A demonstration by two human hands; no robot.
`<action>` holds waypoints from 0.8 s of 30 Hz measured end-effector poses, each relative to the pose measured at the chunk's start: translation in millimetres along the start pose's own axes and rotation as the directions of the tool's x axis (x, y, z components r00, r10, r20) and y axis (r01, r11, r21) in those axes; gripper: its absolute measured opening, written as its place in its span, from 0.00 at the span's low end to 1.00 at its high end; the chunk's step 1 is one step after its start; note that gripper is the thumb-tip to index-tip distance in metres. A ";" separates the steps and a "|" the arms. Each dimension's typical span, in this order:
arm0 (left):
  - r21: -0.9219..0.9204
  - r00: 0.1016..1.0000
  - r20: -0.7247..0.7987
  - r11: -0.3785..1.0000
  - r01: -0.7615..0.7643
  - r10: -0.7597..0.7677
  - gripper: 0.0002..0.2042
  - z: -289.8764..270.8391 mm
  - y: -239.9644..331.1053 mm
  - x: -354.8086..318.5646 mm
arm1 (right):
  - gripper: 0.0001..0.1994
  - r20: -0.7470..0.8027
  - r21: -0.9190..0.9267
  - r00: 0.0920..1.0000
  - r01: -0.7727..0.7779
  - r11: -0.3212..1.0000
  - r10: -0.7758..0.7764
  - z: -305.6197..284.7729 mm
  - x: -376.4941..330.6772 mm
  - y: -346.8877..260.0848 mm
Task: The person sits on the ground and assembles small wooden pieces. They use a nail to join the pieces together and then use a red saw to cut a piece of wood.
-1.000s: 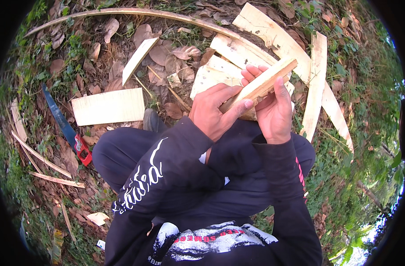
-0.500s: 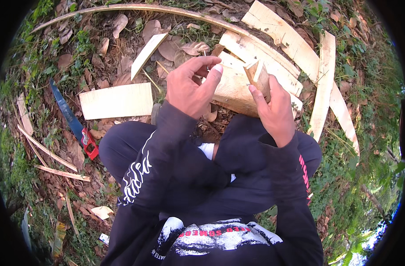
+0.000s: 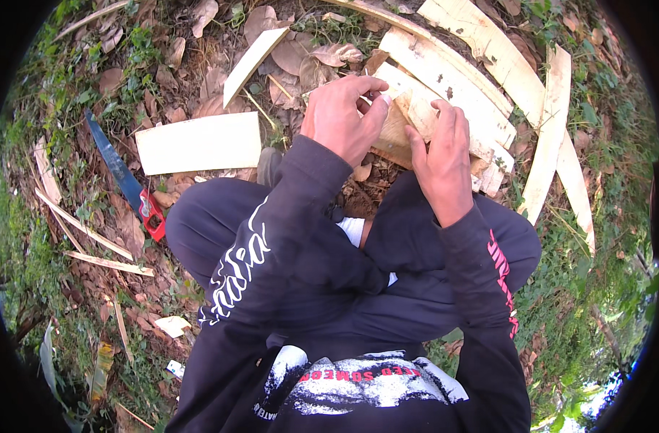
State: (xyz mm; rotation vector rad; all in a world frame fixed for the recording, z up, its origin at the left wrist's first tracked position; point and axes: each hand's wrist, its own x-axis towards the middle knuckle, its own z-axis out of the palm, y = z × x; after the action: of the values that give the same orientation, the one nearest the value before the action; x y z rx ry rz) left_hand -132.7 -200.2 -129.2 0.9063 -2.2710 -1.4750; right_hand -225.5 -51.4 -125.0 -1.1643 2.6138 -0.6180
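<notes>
1. Left hand, just above center frame: fingers curled, thumb and index tips nearly together. Can't tell if anything's pinched in there.
2. Right hand, a bit to the right: roughly half open, thumb and bent fingers apart, tips at the block. Can't tell how firm a grip it's got, if any.
3. That block sits upper middle of the frame, slanted between the two hands, one end right by the left thumb tip.
4. A bigger wood chunk shows between the hands, near edge facing the legs.
5. Tight side is the upper right: boards close behind the block, with a long strip along their far edge.
6. Further right, a plank crosses over a long board.
7. Roomier on the left: dry leaves between the left hand and a slat, then a panel.
8. Far left, a saw, red handle just beside the left knee.
</notes>
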 end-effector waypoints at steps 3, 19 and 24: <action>0.000 0.999 0.042 1.000 -0.016 0.016 0.12 6.0 -7.1 4.7 | 0.21 0.010 0.028 1.000 -0.003 1.000 0.003 -1.1 0.8 0.1; 0.030 0.991 0.033 0.991 -0.128 0.127 0.09 23.3 -23.2 14.6 | 0.18 -0.017 0.100 0.999 0.037 0.994 -0.036 -5.5 3.7 1.5; 0.019 0.990 0.019 0.990 -0.139 0.138 0.10 24.4 -24.6 14.5 | 0.18 -0.033 0.102 0.999 0.044 0.994 -0.040 -3.8 4.1 0.1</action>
State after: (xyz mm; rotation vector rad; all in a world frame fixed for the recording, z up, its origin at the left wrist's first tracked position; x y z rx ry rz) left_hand -148.4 -199.0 -163.3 0.7270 -2.3147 -1.4082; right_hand -229.7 -53.3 -121.8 -1.1901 2.5550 -0.7757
